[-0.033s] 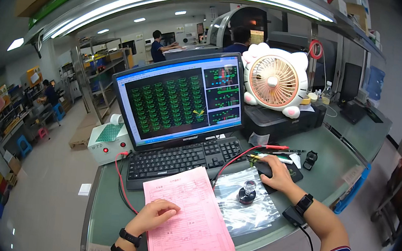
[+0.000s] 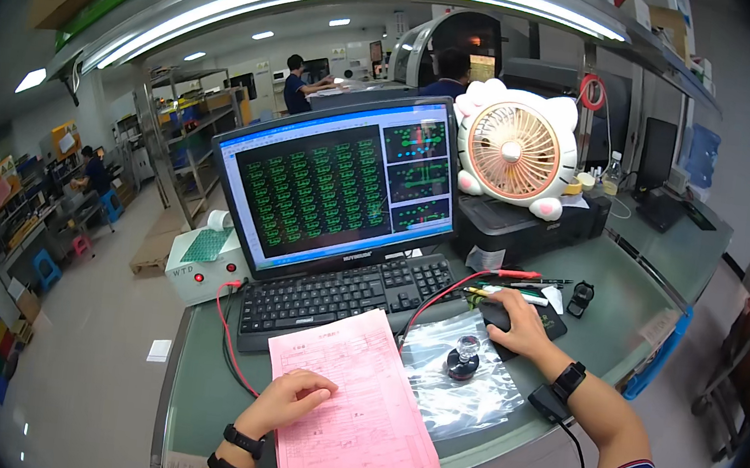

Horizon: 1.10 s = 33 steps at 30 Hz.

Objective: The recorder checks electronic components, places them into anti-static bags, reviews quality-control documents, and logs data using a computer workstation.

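Our left hand [image 2: 295,397] rests on the left side of the pink printed sheet [image 2: 362,431], its fingers loosely bent and the thumb a little apart from them, clamped on nothing that we can see. The sheet lies on the near edge of the counter [image 2: 205,423], in front of the keyboard [image 2: 340,297]. Our right hand [image 2: 521,329] is draped over the dark mouse [image 2: 490,313] to the right, the palm hiding most of it, so how firmly it is held we cannot tell. To work well here, we would keep the left hand light and flat, enough to steady the sheet without creasing it or covering the lines we want to read against the monitor [image 2: 316,186]. The right hand wants small, wrist-led moves, because the clear plastic bag [image 2: 490,404] lies just to its left and near side, with a round dark-based object [image 2: 463,360] on top (easily nudged, we judge). The red lead [image 2: 435,298] left of the mouse also deserves a wide berth.
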Available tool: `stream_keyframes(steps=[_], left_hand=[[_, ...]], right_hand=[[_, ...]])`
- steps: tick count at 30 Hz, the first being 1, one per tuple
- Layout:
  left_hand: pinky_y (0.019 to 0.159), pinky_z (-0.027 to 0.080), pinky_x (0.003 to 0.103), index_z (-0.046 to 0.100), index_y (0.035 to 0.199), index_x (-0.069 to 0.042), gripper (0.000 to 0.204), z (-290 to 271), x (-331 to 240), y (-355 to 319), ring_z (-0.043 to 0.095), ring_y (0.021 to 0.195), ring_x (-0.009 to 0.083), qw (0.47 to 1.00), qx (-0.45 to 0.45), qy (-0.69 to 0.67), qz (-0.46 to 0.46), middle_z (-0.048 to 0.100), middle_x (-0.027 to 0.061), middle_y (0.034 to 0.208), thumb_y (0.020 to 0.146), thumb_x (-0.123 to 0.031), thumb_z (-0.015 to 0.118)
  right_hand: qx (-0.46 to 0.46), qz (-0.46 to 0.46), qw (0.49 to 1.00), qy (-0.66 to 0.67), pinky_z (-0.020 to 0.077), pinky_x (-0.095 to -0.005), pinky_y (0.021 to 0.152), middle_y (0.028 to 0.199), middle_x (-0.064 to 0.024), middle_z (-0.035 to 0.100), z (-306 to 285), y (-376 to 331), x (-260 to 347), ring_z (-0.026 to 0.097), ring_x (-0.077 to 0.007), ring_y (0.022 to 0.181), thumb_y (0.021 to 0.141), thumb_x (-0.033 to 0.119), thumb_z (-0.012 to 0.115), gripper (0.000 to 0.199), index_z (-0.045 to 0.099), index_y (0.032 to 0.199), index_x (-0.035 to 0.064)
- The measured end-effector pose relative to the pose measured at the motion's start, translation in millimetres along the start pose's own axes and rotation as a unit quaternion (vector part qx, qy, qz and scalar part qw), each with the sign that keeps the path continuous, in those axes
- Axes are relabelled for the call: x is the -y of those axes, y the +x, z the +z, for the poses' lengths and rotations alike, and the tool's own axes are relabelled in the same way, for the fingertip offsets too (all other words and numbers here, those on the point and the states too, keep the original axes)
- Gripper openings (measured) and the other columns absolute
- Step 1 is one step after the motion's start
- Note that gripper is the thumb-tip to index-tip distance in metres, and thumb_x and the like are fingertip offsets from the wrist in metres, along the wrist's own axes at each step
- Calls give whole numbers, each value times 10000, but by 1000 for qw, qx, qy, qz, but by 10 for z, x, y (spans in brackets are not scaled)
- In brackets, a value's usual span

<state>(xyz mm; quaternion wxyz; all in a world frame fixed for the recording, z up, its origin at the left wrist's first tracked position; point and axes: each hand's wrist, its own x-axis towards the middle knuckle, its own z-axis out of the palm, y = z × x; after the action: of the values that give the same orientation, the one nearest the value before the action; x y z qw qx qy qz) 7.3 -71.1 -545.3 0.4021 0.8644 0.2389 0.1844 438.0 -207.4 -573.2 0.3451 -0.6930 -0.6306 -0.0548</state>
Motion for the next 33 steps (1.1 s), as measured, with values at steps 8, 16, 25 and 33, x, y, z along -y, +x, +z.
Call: stream_keyframes(steps=[8, 16, 25, 33], left_hand=[[810, 495, 298, 714, 1071, -71, 220, 15, 63, 20, 603, 942, 187, 1000, 0, -12, 4, 703, 59, 1017, 932, -215, 623], [811, 495, 300, 714, 1061, -72, 216, 6, 22, -10, 601, 943, 191, 1000, -8, 9, 23, 707, 53, 1005, 927, -221, 634], [832, 492, 313, 713, 1060, -76, 214, 4, 13, -2, 597, 964, 202, 1000, -4, 10, 10, 706, 53, 1004, 924, -219, 631], [861, 477, 282, 713, 1072, -65, 218, -20, 12, 12, 584, 1007, 166, 1000, 9, 4, 1, 692, 40, 1017, 934, -208, 623]], right_hand=[[19, -6, 998, 52, 429, -409, 1021, 1271, -157, 518, -35, -5, -42, 538, -338, 1186, 709, 176, 735, 517, 589, 1193, 73], [10, -16, 995, 94, 436, -387, 1008, 1229, -139, 546, -48, -17, -8, 545, -321, 1173, 731, 158, 714, 393, 639, 1111, 92], [30, 12, 994, 109, 401, -382, 1047, 1257, -143, 525, -69, -16, -9, 523, -312, 1198, 737, 119, 710, 403, 631, 1127, 56], [8, 7, 996, 92, 439, -381, 1012, 1248, -137, 546, -60, -23, 8, 557, -314, 1169, 729, 148, 720, 377, 654, 1094, 80]])
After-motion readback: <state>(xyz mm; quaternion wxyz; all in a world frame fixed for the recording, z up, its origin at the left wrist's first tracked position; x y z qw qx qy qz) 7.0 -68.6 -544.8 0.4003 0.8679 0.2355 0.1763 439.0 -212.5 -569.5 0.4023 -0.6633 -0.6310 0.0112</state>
